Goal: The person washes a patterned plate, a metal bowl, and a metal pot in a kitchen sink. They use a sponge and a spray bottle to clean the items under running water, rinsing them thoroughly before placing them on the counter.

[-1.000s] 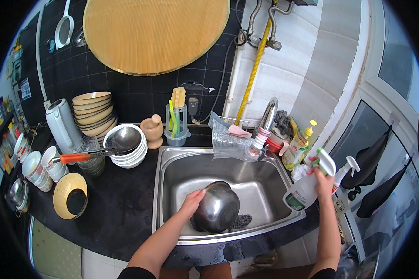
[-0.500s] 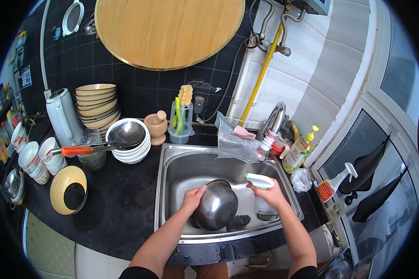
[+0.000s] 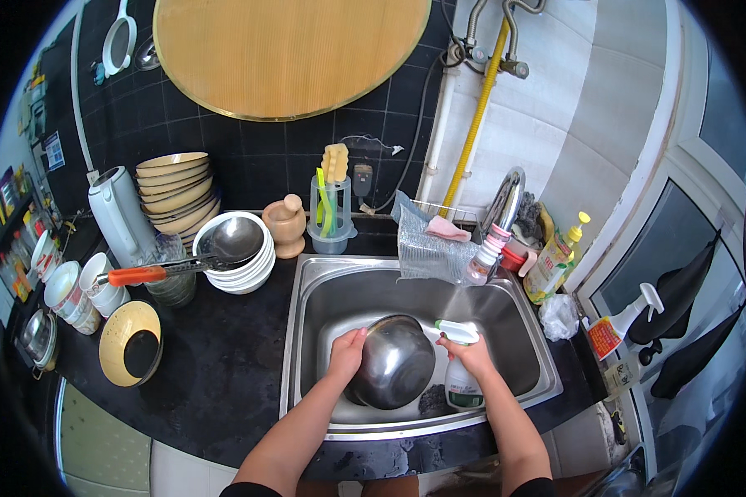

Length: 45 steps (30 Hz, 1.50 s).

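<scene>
In the sink (image 3: 514, 323), my left hand (image 3: 346, 354) grips the rim of a tilted steel bowl (image 3: 396, 364), its shiny rounded outside showing. My right hand (image 3: 471, 353) is wrapped round the neck of a spray bottle (image 3: 462, 386) with a white and green trigger head. The nozzle end sits close to the bowl's right side. A dark steel wool scrubber (image 3: 433, 402) lies on the sink floor between bowl and bottle, partly covered. Water sprays from the faucet (image 3: 482, 263) behind them. The bowl's inside is hidden.
Left on the black counter are a yellow bowl (image 3: 121, 364), stacked white bowls (image 3: 244, 282) topped by a ladle (image 3: 235, 239), a kettle (image 3: 118, 211) and a mortar (image 3: 286, 228). Right of the sink stand a soap bottle (image 3: 547, 269) and another spray bottle (image 3: 617, 323).
My right hand has brought the spray bottle left, closer to the bowl. The left hand keeps its hold on the bowl. The whole view has shifted slightly.
</scene>
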Each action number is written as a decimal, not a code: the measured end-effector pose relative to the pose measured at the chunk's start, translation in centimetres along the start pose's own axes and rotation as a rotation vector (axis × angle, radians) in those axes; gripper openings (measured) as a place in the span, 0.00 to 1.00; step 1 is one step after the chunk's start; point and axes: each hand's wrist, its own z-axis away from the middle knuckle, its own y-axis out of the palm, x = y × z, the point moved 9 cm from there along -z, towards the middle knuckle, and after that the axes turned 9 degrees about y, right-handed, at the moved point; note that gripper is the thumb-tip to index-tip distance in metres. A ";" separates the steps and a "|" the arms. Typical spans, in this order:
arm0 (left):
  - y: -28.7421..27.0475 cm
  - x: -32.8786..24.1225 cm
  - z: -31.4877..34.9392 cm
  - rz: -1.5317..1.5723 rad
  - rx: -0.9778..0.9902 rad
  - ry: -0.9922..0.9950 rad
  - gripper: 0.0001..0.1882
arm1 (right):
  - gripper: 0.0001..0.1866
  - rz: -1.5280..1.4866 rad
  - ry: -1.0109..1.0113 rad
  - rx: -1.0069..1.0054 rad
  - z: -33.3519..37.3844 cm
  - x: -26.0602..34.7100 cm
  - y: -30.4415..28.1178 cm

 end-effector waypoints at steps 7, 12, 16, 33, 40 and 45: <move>1.0 2.4 0.0 0.162 0.055 -0.103 0.16 | 0.14 0.149 -0.067 -0.088 0.1 -0.5 0.5; 0.6 2.7 -0.1 0.188 0.020 -0.107 0.16 | 0.17 0.252 -0.057 -0.099 0.0 -1.1 0.5; 0.8 2.8 -0.1 0.197 0.030 -0.125 0.16 | 0.24 0.335 -0.048 -0.130 -0.4 -1.9 -0.1; 0.7 3.7 -0.2 0.226 0.005 -0.122 0.16 | 0.26 0.385 0.022 -0.212 -0.6 -2.0 -1.2; 0.7 4.1 0.3 0.237 -0.031 -0.219 0.17 | 0.28 0.411 0.000 -0.167 -0.6 -1.6 -0.2; 1.6 5.6 1.1 0.253 0.005 -0.361 0.16 | 0.29 0.497 -0.038 -0.194 -0.8 -1.9 0.0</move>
